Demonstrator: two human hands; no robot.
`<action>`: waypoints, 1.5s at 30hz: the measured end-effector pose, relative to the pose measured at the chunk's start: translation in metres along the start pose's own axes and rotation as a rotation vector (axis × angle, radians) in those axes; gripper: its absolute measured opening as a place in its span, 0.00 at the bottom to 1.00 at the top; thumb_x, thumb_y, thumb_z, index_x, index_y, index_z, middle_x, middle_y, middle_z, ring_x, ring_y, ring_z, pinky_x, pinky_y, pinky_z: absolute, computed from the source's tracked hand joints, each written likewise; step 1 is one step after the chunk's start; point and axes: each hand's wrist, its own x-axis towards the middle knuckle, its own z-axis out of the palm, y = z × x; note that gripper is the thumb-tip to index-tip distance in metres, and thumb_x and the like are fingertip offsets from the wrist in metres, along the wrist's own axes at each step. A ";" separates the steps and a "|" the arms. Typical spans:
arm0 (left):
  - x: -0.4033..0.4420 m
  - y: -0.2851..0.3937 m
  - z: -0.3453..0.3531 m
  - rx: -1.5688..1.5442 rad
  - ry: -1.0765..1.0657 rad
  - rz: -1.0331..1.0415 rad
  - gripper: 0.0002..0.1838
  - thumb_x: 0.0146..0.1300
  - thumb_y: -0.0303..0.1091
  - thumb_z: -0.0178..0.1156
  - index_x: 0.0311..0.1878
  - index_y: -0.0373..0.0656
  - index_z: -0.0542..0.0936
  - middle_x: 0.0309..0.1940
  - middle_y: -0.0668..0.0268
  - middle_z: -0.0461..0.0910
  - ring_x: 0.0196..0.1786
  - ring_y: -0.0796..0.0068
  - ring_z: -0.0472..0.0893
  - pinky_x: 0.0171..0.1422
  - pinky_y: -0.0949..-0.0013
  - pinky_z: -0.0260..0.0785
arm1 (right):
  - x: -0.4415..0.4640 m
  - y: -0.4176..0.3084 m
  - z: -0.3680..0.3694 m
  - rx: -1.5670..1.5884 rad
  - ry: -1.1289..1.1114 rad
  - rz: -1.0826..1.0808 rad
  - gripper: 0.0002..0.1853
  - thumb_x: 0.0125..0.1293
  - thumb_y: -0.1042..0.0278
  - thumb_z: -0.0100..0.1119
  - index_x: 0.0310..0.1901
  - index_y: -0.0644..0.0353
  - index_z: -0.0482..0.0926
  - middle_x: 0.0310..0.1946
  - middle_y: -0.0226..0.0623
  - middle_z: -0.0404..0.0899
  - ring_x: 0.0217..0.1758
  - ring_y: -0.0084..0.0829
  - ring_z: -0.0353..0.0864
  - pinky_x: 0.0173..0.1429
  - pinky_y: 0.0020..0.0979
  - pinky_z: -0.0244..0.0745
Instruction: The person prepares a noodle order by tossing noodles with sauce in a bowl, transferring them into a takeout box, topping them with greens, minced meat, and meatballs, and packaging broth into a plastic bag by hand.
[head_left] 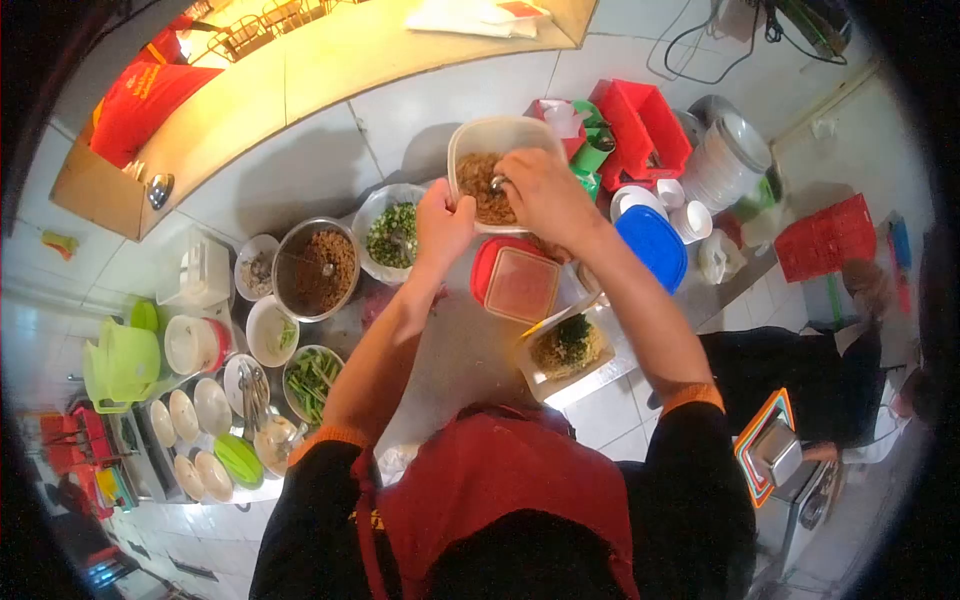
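Gripping the tub [500,137] at its near left corner, the left hand [445,228] has its thumb up by the rim, while the right hand [545,192] reaches in with its fingers closed around what looks like a metal spoon [498,184]. The tub is at the back of the counter [455,350], in front of the tiled wall; whether its base rests on anything, I cannot tell. It should handle as light and slightly flexible, its thin plastic walls giving under a squeeze, and the rim may be slick if greasy. A corner, where the wall is likely stiffest, seems the best hold. The spoon is probably rigid and smooth.

Inside lies brown mince [480,172], loose and crumbly. Just below the tub sits a red box [525,283] with a squarish, translucent top, and under the right forearm an open box [537,377] of pale, stringy noodles topped with dark, leafy greens [574,332]. A smooth blue lid [650,250] lies to the right. Leftward stand a bowl of finely chopped greens [390,238] in crinkled plastic, then a round, shiny steel bowl [294,296] of coarse brown crumbs.
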 end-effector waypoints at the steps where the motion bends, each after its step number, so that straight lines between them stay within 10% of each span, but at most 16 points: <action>1: -0.010 0.011 -0.008 0.007 -0.001 -0.011 0.11 0.54 0.27 0.57 0.22 0.38 0.65 0.14 0.65 0.65 0.19 0.77 0.67 0.24 0.67 0.61 | 0.001 -0.002 0.000 0.010 -0.007 0.004 0.09 0.58 0.70 0.58 0.40 0.61 0.78 0.40 0.41 0.78 0.51 0.43 0.76 0.55 0.42 0.71; 7: -0.101 0.089 -0.062 0.216 0.053 0.115 0.12 0.52 0.23 0.58 0.21 0.39 0.63 0.13 0.67 0.62 0.19 0.81 0.61 0.22 0.70 0.55 | -0.030 -0.051 0.011 -0.318 -0.628 0.014 0.10 0.59 0.69 0.53 0.32 0.56 0.85 0.34 0.40 0.85 0.40 0.40 0.85 0.44 0.40 0.79; 15: -0.237 0.042 -0.127 0.257 0.021 -0.119 0.09 0.57 0.26 0.57 0.25 0.38 0.68 0.18 0.68 0.67 0.23 0.82 0.66 0.24 0.72 0.58 | -0.128 -0.162 0.044 0.124 -0.842 -0.009 0.14 0.62 0.68 0.49 0.33 0.61 0.86 0.31 0.51 0.84 0.35 0.45 0.86 0.40 0.41 0.81; 17: -0.261 0.016 -0.145 -0.242 -0.151 -0.503 0.11 0.64 0.30 0.62 0.30 0.39 0.70 0.18 0.64 0.73 0.21 0.79 0.76 0.25 0.71 0.69 | -0.140 -0.172 0.053 0.053 -0.786 0.123 0.15 0.62 0.67 0.48 0.32 0.62 0.86 0.30 0.51 0.84 0.33 0.47 0.86 0.39 0.41 0.81; 19: -0.287 0.002 -0.164 -0.180 -0.217 -0.412 0.17 0.71 0.45 0.55 0.41 0.36 0.73 0.20 0.61 0.76 0.20 0.74 0.79 0.26 0.67 0.73 | -0.157 -0.171 0.067 0.032 -0.702 0.133 0.16 0.63 0.66 0.47 0.32 0.61 0.86 0.30 0.49 0.84 0.33 0.46 0.86 0.38 0.42 0.81; 24: -0.309 0.019 -0.210 0.352 -0.577 -1.308 0.39 0.69 0.66 0.42 0.58 0.33 0.71 0.21 0.56 0.79 0.22 0.66 0.81 0.30 0.67 0.73 | -0.162 -0.186 0.066 -0.041 -0.691 0.109 0.16 0.66 0.65 0.45 0.33 0.60 0.85 0.31 0.47 0.85 0.33 0.47 0.86 0.40 0.46 0.80; 28: -0.308 0.012 -0.168 0.384 -0.280 -0.698 0.30 0.68 0.58 0.51 0.48 0.34 0.77 0.27 0.52 0.81 0.32 0.61 0.84 0.39 0.62 0.73 | -0.181 -0.176 0.123 -0.120 -0.701 0.238 0.15 0.64 0.66 0.48 0.34 0.60 0.86 0.31 0.47 0.85 0.34 0.45 0.87 0.40 0.45 0.80; 31: -0.305 -0.013 -0.124 0.275 -0.115 -0.301 0.18 0.68 0.45 0.57 0.41 0.35 0.80 0.24 0.59 0.78 0.27 0.70 0.79 0.34 0.66 0.70 | -0.195 -0.172 0.150 -0.192 -0.733 -0.055 0.16 0.64 0.65 0.48 0.33 0.61 0.86 0.33 0.46 0.85 0.36 0.43 0.87 0.40 0.43 0.81; 36: -0.316 -0.021 -0.108 0.045 0.016 -0.230 0.10 0.65 0.34 0.59 0.31 0.39 0.75 0.18 0.70 0.68 0.23 0.81 0.65 0.27 0.71 0.60 | -0.169 -0.166 0.112 0.033 -1.243 -0.203 0.12 0.56 0.65 0.57 0.35 0.62 0.86 0.29 0.48 0.84 0.35 0.46 0.83 0.39 0.42 0.76; 45: -0.306 0.036 -0.117 0.077 -0.042 -0.270 0.14 0.67 0.35 0.61 0.26 0.43 0.70 0.20 0.77 0.68 0.26 0.87 0.65 0.28 0.76 0.57 | -0.170 -0.149 -0.005 0.667 -1.015 0.204 0.11 0.57 0.68 0.56 0.35 0.61 0.85 0.27 0.45 0.83 0.30 0.38 0.82 0.36 0.36 0.74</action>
